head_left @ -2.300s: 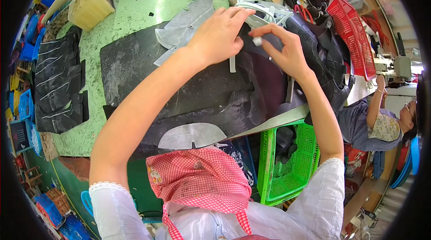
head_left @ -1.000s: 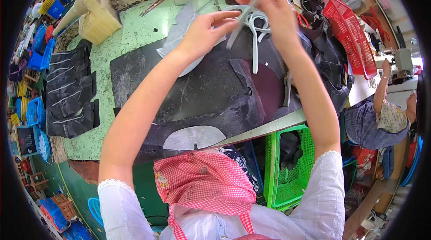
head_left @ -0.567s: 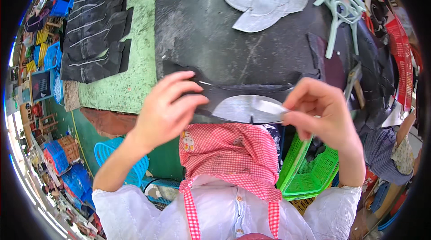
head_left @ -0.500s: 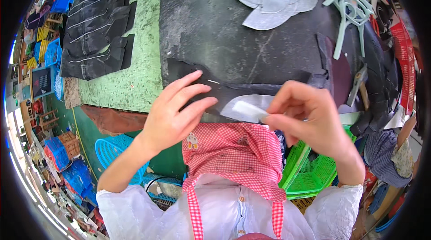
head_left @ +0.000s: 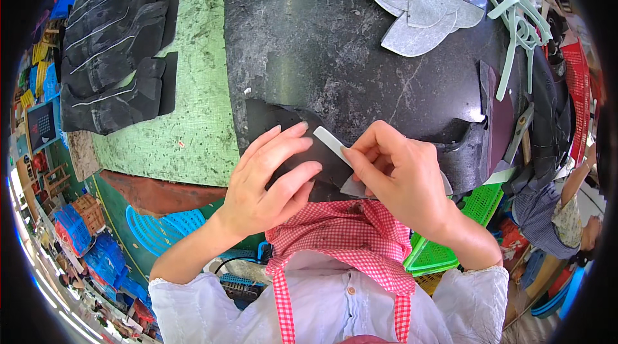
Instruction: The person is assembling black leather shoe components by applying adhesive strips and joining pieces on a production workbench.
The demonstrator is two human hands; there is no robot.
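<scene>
My right hand [head_left: 402,180] pinches a narrow whitish strip [head_left: 331,143] between thumb and fingertips. The strip's free end lies over a thin dark piece of sheet material [head_left: 273,119] at the near edge of a black work board [head_left: 290,35]. My left hand [head_left: 267,180] has its fingers spread over the same dark piece, to the left of the strip, and grips nothing. Partly covered by my right hand is a pale grey curved piece [head_left: 353,187] at the table's near edge.
Grey curved pieces [head_left: 425,6] are piled on the board's far right. Several dark pieces with white strips [head_left: 116,41] overlap at left. Pale green strips [head_left: 508,74] and a hammer-like tool [head_left: 520,131] lie at right. Below are green [head_left: 444,257] and blue baskets [head_left: 167,231].
My right hand has carried the strip left and farther in, from over the grey curved piece onto the dark piece. My left hand stays spread on the dark piece. The view has shifted slightly.
</scene>
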